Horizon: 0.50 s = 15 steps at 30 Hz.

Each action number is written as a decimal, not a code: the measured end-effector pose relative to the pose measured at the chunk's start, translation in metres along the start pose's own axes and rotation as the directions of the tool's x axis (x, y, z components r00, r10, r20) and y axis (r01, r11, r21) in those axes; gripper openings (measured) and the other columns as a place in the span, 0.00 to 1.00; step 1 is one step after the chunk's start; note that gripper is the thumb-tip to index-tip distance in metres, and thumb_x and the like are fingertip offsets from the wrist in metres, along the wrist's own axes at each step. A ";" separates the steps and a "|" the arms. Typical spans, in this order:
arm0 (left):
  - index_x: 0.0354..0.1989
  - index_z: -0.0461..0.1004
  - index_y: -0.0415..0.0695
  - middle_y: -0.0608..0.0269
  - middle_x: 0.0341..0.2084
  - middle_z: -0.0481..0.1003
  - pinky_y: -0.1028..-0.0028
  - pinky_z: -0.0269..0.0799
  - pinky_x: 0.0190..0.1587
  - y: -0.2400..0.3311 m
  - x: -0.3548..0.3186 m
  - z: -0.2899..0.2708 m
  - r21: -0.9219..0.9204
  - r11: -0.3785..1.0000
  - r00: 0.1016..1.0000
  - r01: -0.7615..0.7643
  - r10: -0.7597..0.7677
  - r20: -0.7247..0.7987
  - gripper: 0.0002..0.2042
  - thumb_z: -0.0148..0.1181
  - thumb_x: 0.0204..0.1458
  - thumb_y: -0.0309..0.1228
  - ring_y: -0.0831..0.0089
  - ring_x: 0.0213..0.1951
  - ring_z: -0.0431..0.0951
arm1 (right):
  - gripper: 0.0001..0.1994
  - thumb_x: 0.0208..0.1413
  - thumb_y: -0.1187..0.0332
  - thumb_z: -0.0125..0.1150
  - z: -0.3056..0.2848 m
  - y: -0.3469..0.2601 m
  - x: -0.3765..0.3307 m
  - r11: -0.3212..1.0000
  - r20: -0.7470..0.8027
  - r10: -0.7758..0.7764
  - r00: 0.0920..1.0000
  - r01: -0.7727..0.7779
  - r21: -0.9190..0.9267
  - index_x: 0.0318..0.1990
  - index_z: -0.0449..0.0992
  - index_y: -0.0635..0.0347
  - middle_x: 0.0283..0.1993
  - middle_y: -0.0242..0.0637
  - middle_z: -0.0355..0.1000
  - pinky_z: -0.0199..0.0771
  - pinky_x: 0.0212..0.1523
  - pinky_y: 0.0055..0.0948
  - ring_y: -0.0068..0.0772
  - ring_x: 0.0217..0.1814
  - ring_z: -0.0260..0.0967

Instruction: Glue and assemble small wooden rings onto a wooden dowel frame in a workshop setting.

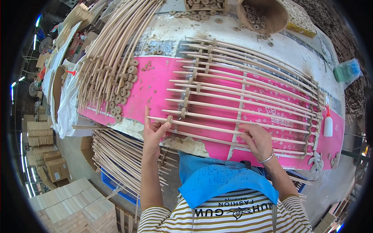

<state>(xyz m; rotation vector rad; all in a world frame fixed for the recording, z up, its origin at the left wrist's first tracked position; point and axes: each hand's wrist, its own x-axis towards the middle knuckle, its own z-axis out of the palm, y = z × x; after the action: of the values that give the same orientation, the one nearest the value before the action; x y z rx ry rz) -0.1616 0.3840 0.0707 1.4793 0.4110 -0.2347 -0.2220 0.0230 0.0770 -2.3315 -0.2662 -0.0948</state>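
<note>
Long pale wooden rods (217, 98) lie side by side across a pink table cover, many with a small wooden ring (185, 101) near the left end. My left hand (154, 132) is at the left tip of one of the nearest rods. Its index finger points up past the tip, while the thumb presses by a wooden ring (169, 119) on that rod, the other fingers curled. My right hand (257, 140) pinches the same rod farther right, its fingertips bent around it. Part of the grip is hidden behind the fingers.
Bundled rods (112, 58) and loose wooden rings (126, 91) cover the table's left. A bowl of rings (279, 17) stands at the back. At right are a white glue bottle (328, 125) and a crumpled cloth (316, 161). More rods lie in a blue crate (108, 182) below.
</note>
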 end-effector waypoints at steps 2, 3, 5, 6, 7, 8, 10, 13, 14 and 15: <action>0.84 0.37 0.48 0.54 0.45 0.83 0.76 0.75 0.39 -0.009 0.007 -0.004 0.098 0.995 1.000 -0.030 0.029 0.004 0.55 0.74 0.55 0.28 0.72 0.45 0.83 | 0.08 0.57 0.70 0.68 0.005 0.007 -0.004 1.000 0.005 0.002 1.000 -0.002 -0.015 0.44 0.81 0.56 0.39 0.39 0.78 0.80 0.42 0.42 0.44 0.43 0.79; 0.84 0.38 0.49 0.52 0.47 0.83 0.73 0.75 0.45 -0.003 0.003 0.006 0.115 0.992 0.998 -0.046 0.050 -0.033 0.54 0.73 0.56 0.28 0.69 0.46 0.83 | 0.08 0.57 0.69 0.68 0.011 0.014 -0.006 0.999 -0.012 -0.022 1.000 0.022 -0.024 0.44 0.80 0.55 0.40 0.39 0.78 0.80 0.43 0.42 0.44 0.44 0.79; 0.84 0.38 0.48 0.52 0.47 0.83 0.69 0.76 0.50 -0.016 0.001 -0.011 0.121 0.990 0.993 -0.077 0.087 -0.081 0.52 0.71 0.58 0.27 0.68 0.46 0.83 | 0.07 0.57 0.67 0.68 0.018 0.013 -0.007 0.997 -0.022 -0.052 0.998 0.051 -0.064 0.43 0.80 0.54 0.41 0.37 0.77 0.80 0.43 0.41 0.43 0.45 0.78; 0.84 0.38 0.48 0.52 0.48 0.83 0.70 0.75 0.51 -0.011 -0.005 -0.014 0.129 0.986 0.989 -0.105 0.117 -0.086 0.51 0.70 0.59 0.26 0.69 0.47 0.83 | 0.07 0.58 0.66 0.68 0.021 0.011 -0.005 0.994 -0.017 -0.066 0.998 0.064 -0.085 0.43 0.80 0.53 0.41 0.36 0.77 0.80 0.43 0.40 0.42 0.45 0.78; 0.84 0.39 0.46 0.60 0.45 0.82 0.80 0.68 0.38 -0.015 -0.005 -0.010 0.172 0.969 0.976 -0.178 0.196 -0.095 0.48 0.67 0.62 0.30 0.78 0.42 0.79 | 0.07 0.59 0.65 0.68 0.023 0.011 -0.003 0.996 -0.049 -0.065 0.997 0.062 -0.069 0.42 0.81 0.54 0.40 0.37 0.76 0.79 0.43 0.40 0.43 0.43 0.77; 0.84 0.39 0.47 0.64 0.42 0.81 0.80 0.66 0.37 -0.024 0.002 -0.018 0.186 0.964 0.976 -0.188 0.204 -0.073 0.47 0.66 0.63 0.29 0.81 0.39 0.75 | 0.07 0.61 0.64 0.68 0.023 0.013 -0.002 0.997 -0.082 -0.071 0.994 0.067 -0.045 0.42 0.81 0.56 0.39 0.38 0.76 0.79 0.42 0.39 0.43 0.42 0.77; 0.83 0.49 0.49 0.72 0.36 0.76 0.79 0.62 0.33 -0.028 0.003 -0.029 0.292 0.904 0.929 -0.313 0.355 -0.102 0.40 0.65 0.66 0.32 0.85 0.32 0.68 | 0.07 0.61 0.64 0.68 0.022 0.017 -0.004 0.998 -0.098 -0.064 0.993 0.060 -0.035 0.42 0.81 0.56 0.38 0.38 0.76 0.79 0.42 0.39 0.43 0.42 0.77; 0.73 0.69 0.45 0.67 0.36 0.72 0.72 0.69 0.45 -0.016 0.005 -0.031 0.614 0.715 0.871 -0.333 0.483 -0.090 0.30 0.69 0.62 0.30 0.74 0.38 0.72 | 0.07 0.62 0.64 0.67 0.018 0.022 -0.006 0.995 -0.154 -0.084 0.985 0.073 -0.075 0.42 0.81 0.55 0.38 0.37 0.75 0.78 0.42 0.39 0.42 0.42 0.77; 0.73 0.69 0.45 0.67 0.36 0.72 0.72 0.69 0.45 -0.016 0.005 -0.029 0.616 0.713 0.872 -0.335 0.482 -0.084 0.30 0.69 0.62 0.30 0.74 0.38 0.72 | 0.07 0.62 0.64 0.67 0.017 0.025 -0.007 0.996 -0.131 -0.061 0.989 0.052 -0.075 0.41 0.81 0.55 0.38 0.37 0.75 0.78 0.42 0.39 0.42 0.42 0.77; 0.71 0.71 0.45 0.62 0.40 0.73 0.69 0.70 0.49 -0.013 0.006 -0.028 0.730 0.520 0.799 -0.444 0.598 0.060 0.29 0.70 0.60 0.31 0.69 0.42 0.74 | 0.07 0.62 0.64 0.67 0.017 0.026 -0.006 0.997 -0.108 -0.041 0.993 0.033 -0.070 0.41 0.81 0.55 0.38 0.37 0.75 0.78 0.42 0.39 0.42 0.42 0.76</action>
<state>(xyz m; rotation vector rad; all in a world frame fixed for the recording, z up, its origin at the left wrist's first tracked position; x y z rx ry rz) -0.1652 0.4114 0.0551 2.3574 -0.0255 0.3010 -0.2226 0.0163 0.0462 -2.3802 -0.2551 -0.2533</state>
